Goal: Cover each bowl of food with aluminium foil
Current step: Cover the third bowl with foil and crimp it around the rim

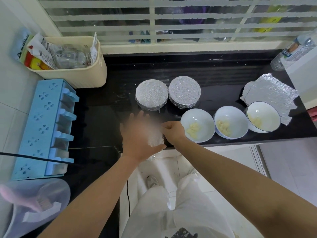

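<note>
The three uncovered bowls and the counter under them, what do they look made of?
Uncovered bowls: probably glazed ceramic, white and glossy with soft highlights. Counter: likely polished stone, black with a reflective sheen.

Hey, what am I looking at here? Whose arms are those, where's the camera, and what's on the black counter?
No machine here: a person's bare arms, filmed by a camera worn on their head, looking down. On the black counter stand two foil-covered bowls, three open bowls of pale food, and a loose foil sheet partly under the rightmost. The left hand, blurred, fingers spread, lies over crinkled foil at the counter's edge; the right hand pinches that foil.
</note>
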